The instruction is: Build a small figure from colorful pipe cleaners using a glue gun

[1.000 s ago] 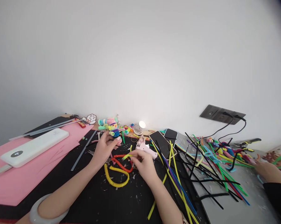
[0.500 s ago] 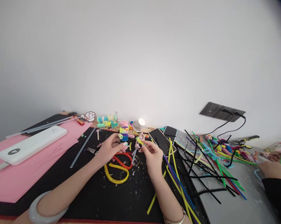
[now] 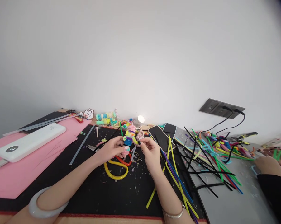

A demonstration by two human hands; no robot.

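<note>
My left hand [image 3: 113, 148] is closed round a small figure of many-coloured pipe cleaners [image 3: 129, 134], held just above the black mat [image 3: 93, 186]. My right hand [image 3: 150, 151] pinches a short yellow-green piece [image 3: 136, 141] against the figure's right side. Below the hands lie a coiled yellow pipe cleaner [image 3: 114, 172] and a red one [image 3: 123, 160]. A white glue gun is partly hidden behind the hands.
A white power bank [image 3: 29, 142] lies on pink paper [image 3: 11, 174] at the left. Two phones [image 3: 164, 135] sit beyond my right hand. Long loose pipe cleaners [image 3: 201, 165] spread across the right. Another person's hands [image 3: 270, 161] work at the far right. Finished figures [image 3: 105, 118] line the wall.
Both hands have lifted off the mat and come together. The left hand picked up the coloured figure; the right brought the yellow-green piece to it.
</note>
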